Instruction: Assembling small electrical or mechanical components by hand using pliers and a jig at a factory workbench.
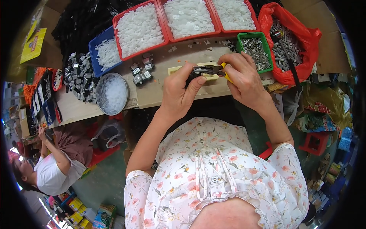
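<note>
Over the bench [150, 95], dark pliers [214, 70] with yellow handles

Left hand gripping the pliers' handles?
No, the right hand grips the yellow-handled pliers, while the left hand holds a small dark part.

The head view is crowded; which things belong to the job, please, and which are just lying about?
Likely part of the job:
- pliers, in the right grip
- dark piece, in the left grip
- cream block, at the hands
- green bin of metal pins, nearby

Apparently just lying about:
- red stool, far right
- golden bag
- colourful sack
</note>
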Demonstrator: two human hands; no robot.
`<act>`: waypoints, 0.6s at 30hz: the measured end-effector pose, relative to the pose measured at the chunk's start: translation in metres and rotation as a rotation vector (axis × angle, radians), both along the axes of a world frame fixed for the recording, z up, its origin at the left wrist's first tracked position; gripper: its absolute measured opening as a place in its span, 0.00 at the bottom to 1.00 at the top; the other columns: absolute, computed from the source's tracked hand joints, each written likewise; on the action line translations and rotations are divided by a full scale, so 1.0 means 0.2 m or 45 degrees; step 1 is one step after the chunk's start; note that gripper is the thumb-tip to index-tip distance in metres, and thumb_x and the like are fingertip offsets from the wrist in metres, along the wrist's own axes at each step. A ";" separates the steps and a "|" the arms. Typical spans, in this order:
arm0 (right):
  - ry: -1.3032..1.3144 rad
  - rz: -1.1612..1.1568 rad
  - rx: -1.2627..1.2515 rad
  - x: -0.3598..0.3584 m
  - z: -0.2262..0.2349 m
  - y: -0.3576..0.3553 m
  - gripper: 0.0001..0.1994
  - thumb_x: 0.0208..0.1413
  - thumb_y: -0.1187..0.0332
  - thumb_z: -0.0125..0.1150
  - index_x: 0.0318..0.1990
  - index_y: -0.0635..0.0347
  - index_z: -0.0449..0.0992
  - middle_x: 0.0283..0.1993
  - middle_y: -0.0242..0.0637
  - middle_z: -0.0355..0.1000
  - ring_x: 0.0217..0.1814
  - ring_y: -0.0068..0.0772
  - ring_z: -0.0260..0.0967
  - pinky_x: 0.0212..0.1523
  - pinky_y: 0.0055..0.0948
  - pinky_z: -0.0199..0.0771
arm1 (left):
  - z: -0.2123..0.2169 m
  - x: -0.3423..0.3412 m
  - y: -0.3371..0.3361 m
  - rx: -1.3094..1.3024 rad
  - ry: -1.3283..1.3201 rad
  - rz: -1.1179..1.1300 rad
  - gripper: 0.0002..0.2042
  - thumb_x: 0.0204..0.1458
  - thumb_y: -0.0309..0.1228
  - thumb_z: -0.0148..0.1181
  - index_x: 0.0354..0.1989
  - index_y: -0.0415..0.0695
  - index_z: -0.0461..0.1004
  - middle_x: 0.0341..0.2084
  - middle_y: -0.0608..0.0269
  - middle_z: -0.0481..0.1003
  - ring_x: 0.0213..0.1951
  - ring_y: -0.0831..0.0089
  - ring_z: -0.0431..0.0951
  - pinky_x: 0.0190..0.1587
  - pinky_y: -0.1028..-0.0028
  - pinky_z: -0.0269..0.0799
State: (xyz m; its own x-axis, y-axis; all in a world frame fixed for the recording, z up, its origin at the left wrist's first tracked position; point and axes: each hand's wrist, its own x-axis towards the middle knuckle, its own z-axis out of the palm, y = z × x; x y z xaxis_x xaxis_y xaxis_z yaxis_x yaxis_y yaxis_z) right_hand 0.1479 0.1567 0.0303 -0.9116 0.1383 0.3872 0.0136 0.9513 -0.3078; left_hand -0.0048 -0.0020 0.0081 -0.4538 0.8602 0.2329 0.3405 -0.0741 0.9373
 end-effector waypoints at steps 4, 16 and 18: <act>-0.057 0.002 0.034 0.01 0.00 0.01 0.07 0.50 0.78 0.57 0.38 0.65 0.71 0.49 0.41 0.69 0.54 0.45 0.68 0.62 0.48 0.58 | -0.01 -0.01 -0.01 -0.064 -0.031 -0.003 0.15 0.63 0.39 0.59 0.39 0.36 0.71 0.23 0.52 0.69 0.24 0.57 0.67 0.29 0.68 0.66; -0.096 0.095 -0.033 0.02 -0.03 -0.01 0.09 0.42 0.82 0.60 0.34 0.66 0.70 0.44 0.44 0.70 0.43 0.48 0.71 0.43 0.39 0.68 | -0.02 0.00 -0.07 -0.179 -0.139 -0.066 0.16 0.64 0.40 0.57 0.40 0.36 0.71 0.22 0.56 0.71 0.23 0.66 0.66 0.28 0.70 0.65; -0.100 0.127 -0.047 0.03 -0.04 -0.01 0.10 0.41 0.83 0.59 0.34 0.66 0.70 0.44 0.44 0.71 0.43 0.47 0.72 0.42 0.39 0.67 | -0.02 0.00 -0.08 -0.130 -0.451 -0.221 0.17 0.66 0.42 0.55 0.38 0.37 0.71 0.20 0.65 0.70 0.19 0.74 0.65 0.24 0.75 0.62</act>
